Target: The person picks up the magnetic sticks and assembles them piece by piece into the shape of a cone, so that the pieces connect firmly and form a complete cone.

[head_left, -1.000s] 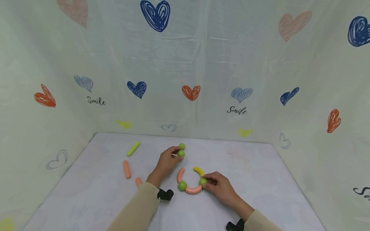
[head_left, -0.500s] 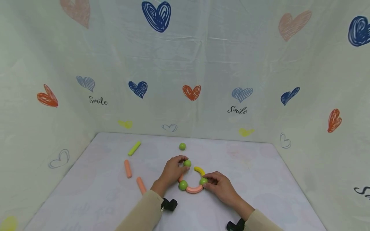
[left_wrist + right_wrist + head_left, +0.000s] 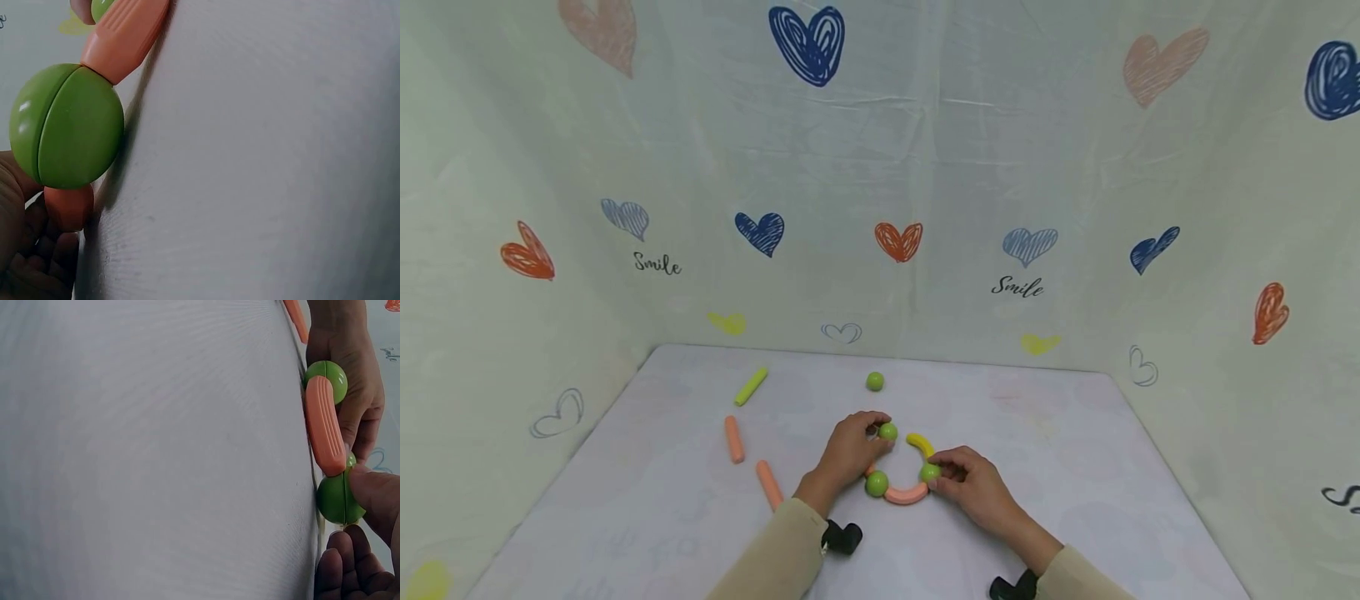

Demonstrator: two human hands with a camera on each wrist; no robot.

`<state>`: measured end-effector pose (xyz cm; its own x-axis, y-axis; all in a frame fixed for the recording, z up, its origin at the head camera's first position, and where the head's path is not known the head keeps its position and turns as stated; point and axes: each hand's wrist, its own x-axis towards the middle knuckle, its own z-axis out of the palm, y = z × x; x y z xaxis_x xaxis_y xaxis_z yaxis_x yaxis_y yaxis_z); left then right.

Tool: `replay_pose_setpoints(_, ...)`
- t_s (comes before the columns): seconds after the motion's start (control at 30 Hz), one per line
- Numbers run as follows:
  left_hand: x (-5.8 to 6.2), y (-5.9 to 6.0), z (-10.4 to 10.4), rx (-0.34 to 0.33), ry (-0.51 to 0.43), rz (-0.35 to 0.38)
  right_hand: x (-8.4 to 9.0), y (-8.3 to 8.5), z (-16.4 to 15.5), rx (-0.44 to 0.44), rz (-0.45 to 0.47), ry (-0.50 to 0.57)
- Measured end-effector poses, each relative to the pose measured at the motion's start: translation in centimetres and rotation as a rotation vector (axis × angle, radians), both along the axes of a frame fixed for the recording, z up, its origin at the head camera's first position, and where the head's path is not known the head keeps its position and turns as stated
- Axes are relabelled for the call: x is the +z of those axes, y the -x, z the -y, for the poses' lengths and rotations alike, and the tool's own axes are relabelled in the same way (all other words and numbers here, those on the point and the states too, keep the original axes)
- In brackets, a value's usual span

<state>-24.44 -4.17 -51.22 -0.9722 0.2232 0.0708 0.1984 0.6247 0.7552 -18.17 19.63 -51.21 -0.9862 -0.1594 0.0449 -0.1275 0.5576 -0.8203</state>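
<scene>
One patterned backdrop [image 3: 958, 158] filled most of my head view, with the white table [image 3: 1075, 500] below it. Two hands worked there: the left hand [image 3: 850, 450] with thumb and fingers pinched on a green ball, the right hand [image 3: 973, 483] pinching another. Between them lay an open ring [image 3: 896, 495] of toy pieces. Off to the left were two orange sticks, one [image 3: 734, 439] beyond the other [image 3: 769, 485], and a yellow-green stick [image 3: 751, 387] farther back.

I judged the ring's joints the weak spot: a sideways push from the left hand could have twisted its pink arc [image 3: 870, 470] out of the near-left ball [image 3: 876, 483], and a slackened right grip could have let the yellow arc [image 3: 920, 442] swing. I couldn't tell whether the left-held ball had seated on that arc, since the fingers hid the joint.

The left-held ball [image 3: 888, 432] sat at the left fingertips, just short of the yellow arc's free end. The right-held ball [image 3: 930, 472] sat at the right fingertips, between the yellow arc and the near pink arc [image 3: 912, 497]. One loose ball [image 3: 875, 381] lay beyond both hands, apart from the ring.
</scene>
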Motion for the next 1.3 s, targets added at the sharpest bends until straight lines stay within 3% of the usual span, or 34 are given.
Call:
replay_pose_setpoints(0.77, -0.4, 0.0, 0.2, -0.017, -0.042, 0.017, 0.0, 0.0, 0.2, -0.022, 0.013, 0.022)
replay_pose_setpoints(1.3, -0.2, 0.1, 0.3, -0.013, -0.030, 0.026, 1.0, 1.1, 1.5, -0.127, 0.044, -0.017)
